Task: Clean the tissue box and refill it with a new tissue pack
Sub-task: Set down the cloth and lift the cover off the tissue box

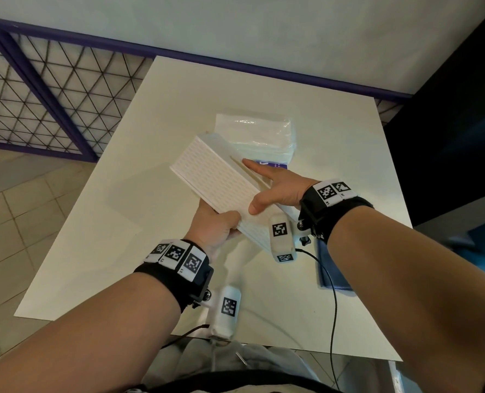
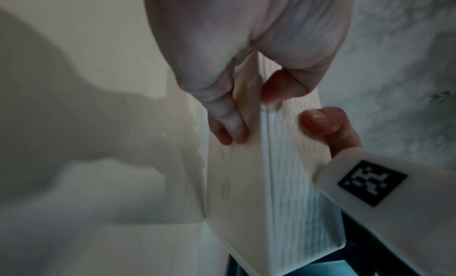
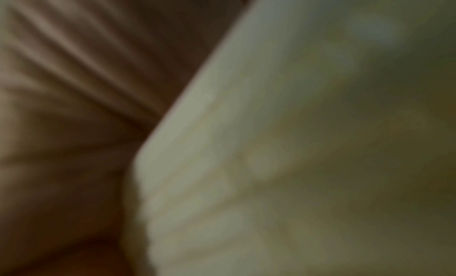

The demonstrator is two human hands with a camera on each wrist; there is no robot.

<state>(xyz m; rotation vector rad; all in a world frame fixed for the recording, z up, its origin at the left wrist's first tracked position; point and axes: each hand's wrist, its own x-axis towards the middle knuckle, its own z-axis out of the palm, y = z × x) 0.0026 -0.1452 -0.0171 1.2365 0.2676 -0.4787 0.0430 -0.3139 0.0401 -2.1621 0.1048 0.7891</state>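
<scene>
A white ribbed tissue box with a light wooden panel is held tilted above the white table. My left hand grips its near corner, thumb on the ribbed face and fingers underneath. My right hand holds the near right end, index finger stretched along the wooden edge and thumb on the ribbed face. In the left wrist view the left hand pinches the box edge. The right wrist view is a blur of palm and box. The new tissue pack, in clear plastic, lies behind the box.
A blue cloth lies on the table at the right front, partly under my right wrist. A black cable trails over the table's front edge. A wire-mesh railing stands to the left, a dark cabinet to the right.
</scene>
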